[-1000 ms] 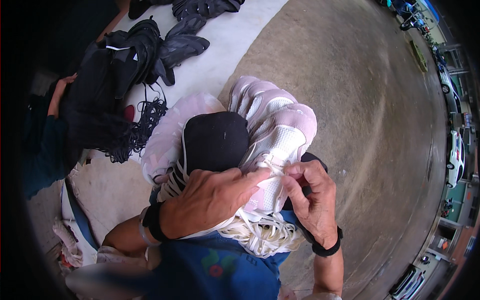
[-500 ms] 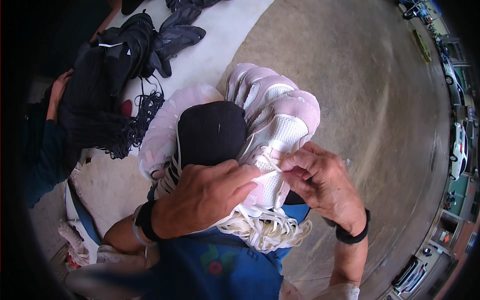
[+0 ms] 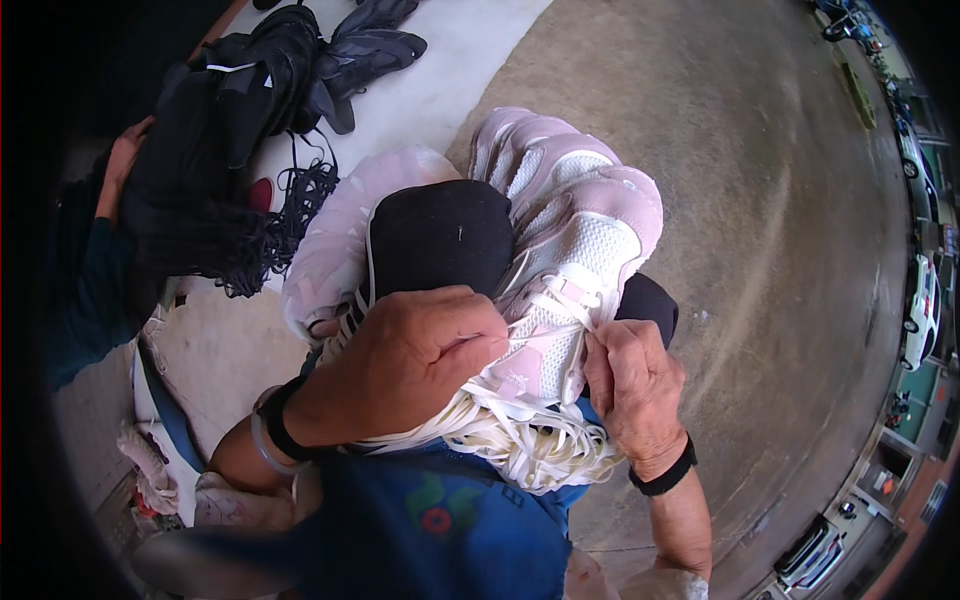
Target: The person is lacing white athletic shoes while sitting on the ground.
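A pink and white shoe upper (image 3: 595, 240) lies on top of a fanned stack of similar uppers across my lap. White shoelaces (image 3: 560, 300) are threaded through its eyelets. My left hand (image 3: 420, 355), closed, pinches a lace at the upper's left side and draws it taut. My right hand (image 3: 635, 390) has its fingers pinched at the right eyelet edge, on the lace there; the fingertips are partly hidden. Below the upper hangs a thick bunch of loose cream laces (image 3: 540, 450). My black-clad knee (image 3: 440, 240) rises left of the stack.
More pale pink uppers (image 3: 325, 235) lie left of my knee. Farther left, another person's hand (image 3: 125, 155) and dark sleeve are beside black uppers (image 3: 270, 90) and tangled black laces (image 3: 305, 195) on a white sheet (image 3: 460, 50). Concrete floor (image 3: 760, 250) extends right, toward parked vehicles.
My hands have drawn apart, the left leftward and the right downward, stretching the lace. The crossed laces have shifted on the upper. The view has moved slightly.
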`<state>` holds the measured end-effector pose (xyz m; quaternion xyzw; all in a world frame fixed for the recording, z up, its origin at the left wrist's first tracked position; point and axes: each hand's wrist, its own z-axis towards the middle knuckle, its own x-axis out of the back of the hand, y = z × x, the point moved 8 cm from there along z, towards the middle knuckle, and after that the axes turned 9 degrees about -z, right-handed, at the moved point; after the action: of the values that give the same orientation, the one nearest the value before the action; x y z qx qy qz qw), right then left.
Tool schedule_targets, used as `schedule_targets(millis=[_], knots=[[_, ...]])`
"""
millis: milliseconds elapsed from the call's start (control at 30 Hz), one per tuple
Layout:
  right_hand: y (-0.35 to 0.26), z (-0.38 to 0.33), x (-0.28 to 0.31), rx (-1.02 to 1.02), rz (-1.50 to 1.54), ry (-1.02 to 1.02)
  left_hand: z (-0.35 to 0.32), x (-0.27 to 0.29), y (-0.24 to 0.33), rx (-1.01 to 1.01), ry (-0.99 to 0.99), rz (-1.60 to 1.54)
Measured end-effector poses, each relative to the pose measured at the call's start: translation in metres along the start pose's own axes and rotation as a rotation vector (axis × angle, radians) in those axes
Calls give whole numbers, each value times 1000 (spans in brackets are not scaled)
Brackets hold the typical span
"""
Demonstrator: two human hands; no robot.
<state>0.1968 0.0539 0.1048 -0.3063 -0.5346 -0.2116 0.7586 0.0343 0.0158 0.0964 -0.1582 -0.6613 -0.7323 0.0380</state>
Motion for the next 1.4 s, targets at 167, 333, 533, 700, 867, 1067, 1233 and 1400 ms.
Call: schedule_targets(millis=[167,333,533,700,867,1067,1233,1400], knots=[[-1,-6,3,-11,113,68,-10,-12,-5,132,-171,23],[-8,-14,3,-119,118,14,-7,-11,-9,121,-163,12],[-9,-19,-7,-219,60,16,2,-6,0,117,60,16],[3,-9,5,-295,218,51,22,-9,2,-4,177,171],[17,6,7,-270,379,-41,26,-15,-16,84,134,145],[28,26,-2,-220,540,-332,33,-21,-18,68,113,162],[18,41,-1,38,410,-361,37,-26,-16,66,110,199],[3,20,9,50,-25,-40,39,-24,-21,126,164,234]])
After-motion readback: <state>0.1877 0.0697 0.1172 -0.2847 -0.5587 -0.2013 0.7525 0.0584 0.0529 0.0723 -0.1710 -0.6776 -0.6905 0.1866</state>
